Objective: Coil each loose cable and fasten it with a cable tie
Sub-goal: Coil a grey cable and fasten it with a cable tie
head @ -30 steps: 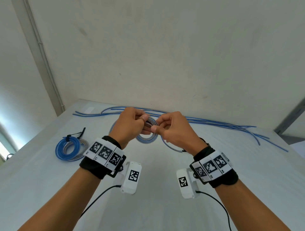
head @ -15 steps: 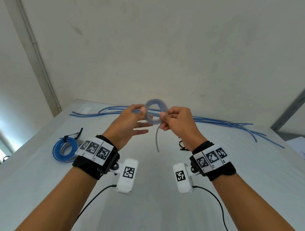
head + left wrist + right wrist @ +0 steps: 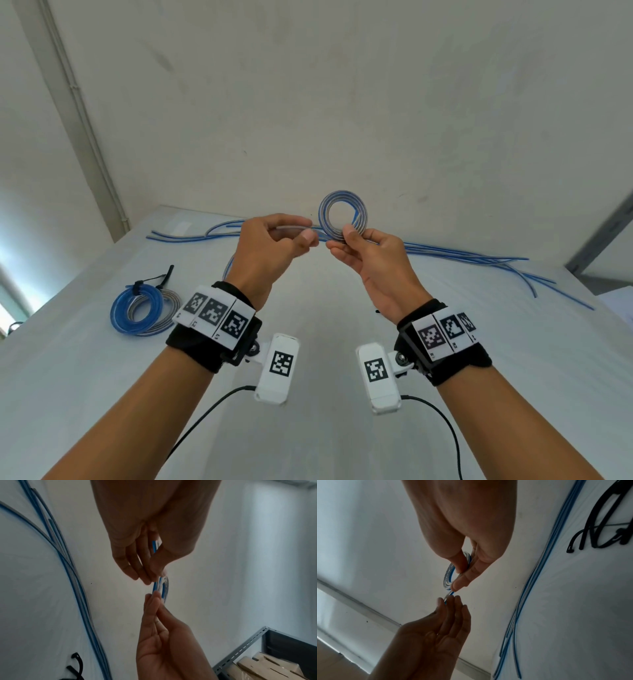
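Observation:
A small coil of blue and clear cable (image 3: 342, 214) is held upright above the white table (image 3: 325, 308). My right hand (image 3: 342, 237) pinches the coil's lower edge between thumb and fingers; the right wrist view shows that hand (image 3: 462, 573) on the coil (image 3: 447, 578). My left hand (image 3: 310, 237) pinches the cable's free tail (image 3: 294, 227) just left of the coil. In the left wrist view the tail (image 3: 154, 547) passes between the left hand's thumb and fingers toward the coil (image 3: 163, 586). Black cable ties (image 3: 599, 534) lie on the table.
Two coiled cables (image 3: 144, 310), fastened with a black tie (image 3: 137, 286), lie on the table at the left. Several loose blue cables (image 3: 462, 255) stretch along the far edge by the wall. A metal shelf with cardboard boxes (image 3: 274, 662) stands to the right.
The coil has risen and shifted right, now held by my right hand alone. The tail that hung down is now drawn out sideways by my left hand.

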